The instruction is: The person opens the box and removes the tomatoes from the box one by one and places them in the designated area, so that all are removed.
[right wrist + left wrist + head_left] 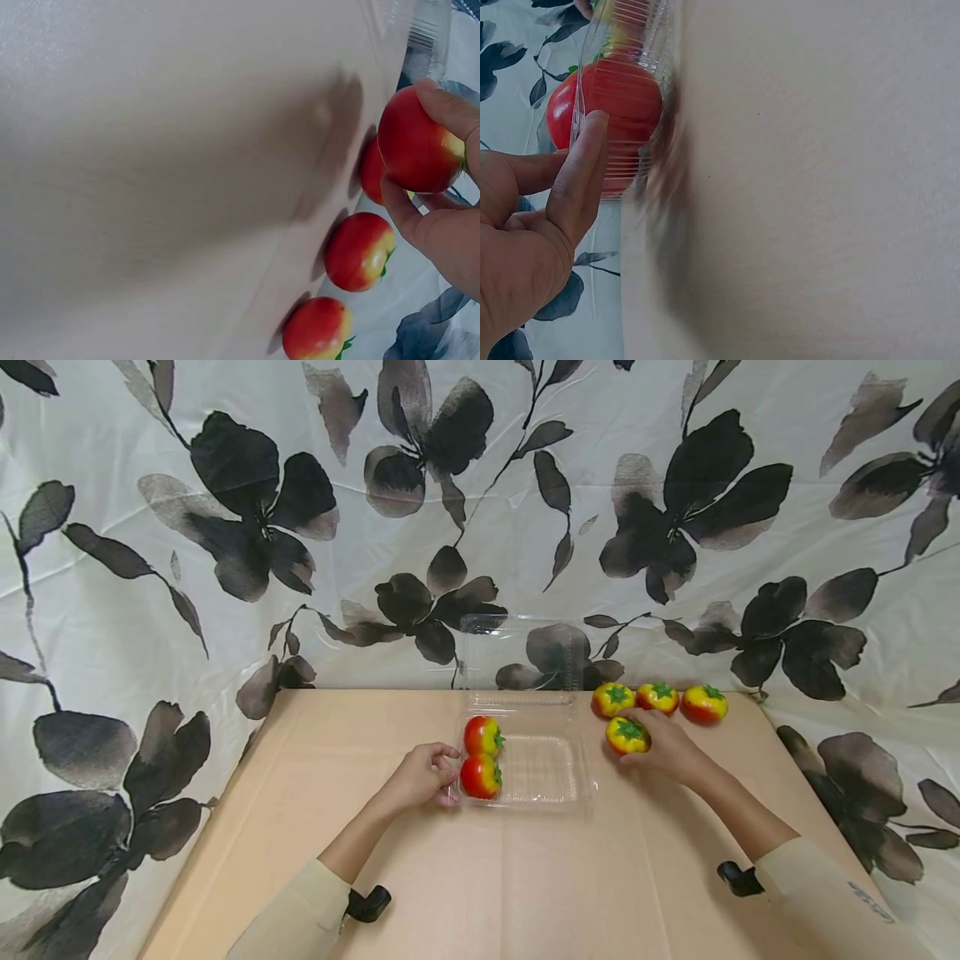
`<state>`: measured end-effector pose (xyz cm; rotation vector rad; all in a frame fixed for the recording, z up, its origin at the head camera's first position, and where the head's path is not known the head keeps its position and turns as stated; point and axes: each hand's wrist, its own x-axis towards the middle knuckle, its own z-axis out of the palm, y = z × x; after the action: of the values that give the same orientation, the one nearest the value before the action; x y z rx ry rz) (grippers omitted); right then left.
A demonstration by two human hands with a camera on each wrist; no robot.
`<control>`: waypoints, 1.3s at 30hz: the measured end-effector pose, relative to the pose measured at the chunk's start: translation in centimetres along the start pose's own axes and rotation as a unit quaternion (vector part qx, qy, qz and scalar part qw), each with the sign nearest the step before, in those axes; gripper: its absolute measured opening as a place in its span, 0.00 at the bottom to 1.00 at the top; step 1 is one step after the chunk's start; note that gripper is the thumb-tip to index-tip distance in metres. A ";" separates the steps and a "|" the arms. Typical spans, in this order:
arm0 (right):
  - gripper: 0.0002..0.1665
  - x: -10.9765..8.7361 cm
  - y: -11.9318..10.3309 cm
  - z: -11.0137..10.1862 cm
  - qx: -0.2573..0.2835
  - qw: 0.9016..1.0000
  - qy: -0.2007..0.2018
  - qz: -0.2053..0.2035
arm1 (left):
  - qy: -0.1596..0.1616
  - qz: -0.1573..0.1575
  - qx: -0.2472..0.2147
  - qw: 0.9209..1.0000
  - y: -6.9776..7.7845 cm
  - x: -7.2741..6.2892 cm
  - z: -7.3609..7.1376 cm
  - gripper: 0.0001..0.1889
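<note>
A clear plastic clamshell container (536, 768) lies open on the table, two red-and-yellow tomatoes (482, 777) set along its left side. My left hand (424, 774) pinches the container's left rim, and in the left wrist view its fingers (581, 176) press the ribbed wall beside a red tomato (622, 101). Over to the right, my right hand (663, 745) grips another tomato (627, 736) between thumb and fingers. The right wrist view has this held tomato (416, 142) raised off the table, its shadow falling below.
Three more tomatoes (657, 697) with green leafy tops sit in a row along the table's back edge, right of the container. The container's transparent lid (521, 652) stands up behind it against a floral cloth (420, 552). A tan table (450, 877) lies beneath.
</note>
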<state>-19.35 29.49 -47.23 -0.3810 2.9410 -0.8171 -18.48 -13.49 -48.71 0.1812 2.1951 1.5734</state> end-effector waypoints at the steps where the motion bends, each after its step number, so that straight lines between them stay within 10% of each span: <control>1: 0.46 0.0 0.1 0.1 0.000 1.000 -0.001 -0.003 | 0.000 0.000 0.000 1.000 0.0 0.0 0.0 0.19; 39: 0.44 0.9 0.9 1.5 0.039 0.998 -0.047 0.017 | 0.005 0.000 0.006 1.000 -0.1 0.0 0.0 0.18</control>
<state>-20.24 29.22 -49.00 -0.3538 2.8125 -0.8805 -18.46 -13.52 -48.78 0.1781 2.2136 1.5650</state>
